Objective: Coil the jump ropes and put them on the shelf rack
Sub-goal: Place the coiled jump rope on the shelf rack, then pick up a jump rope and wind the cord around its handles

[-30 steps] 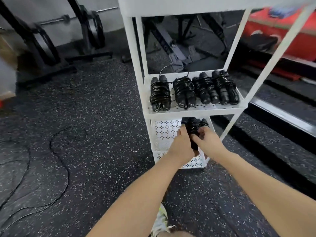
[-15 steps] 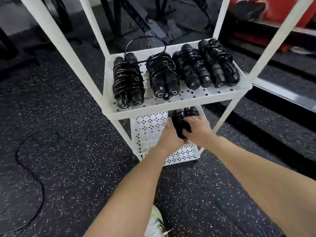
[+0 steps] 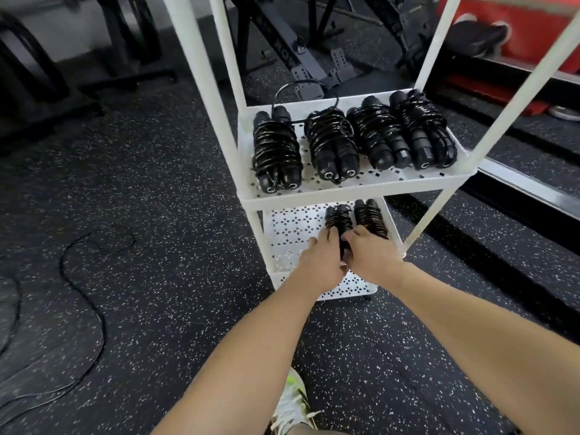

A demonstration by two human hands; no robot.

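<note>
The left hand [image 3: 317,262] and the right hand [image 3: 372,259] both grip one coiled jump rope [image 3: 339,222] on the bottom shelf [image 3: 292,227] of the white shelf rack [image 3: 201,70]. It lies near the right edge, just beside a second coiled rope [image 3: 370,216]. Four coiled ropes [image 3: 351,142] lie in a row on the middle shelf [image 3: 361,188]. One uncoiled rope [image 3: 81,277] lies on the floor [image 3: 157,215] to the left.

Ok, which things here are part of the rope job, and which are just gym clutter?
Job: coiled jump rope held by left hand and right hand; coiled rope beside it; four coiled ropes on middle shelf; white shelf rack; loose rope on floor.
Clutter: weight bench frame; red mat.
</note>
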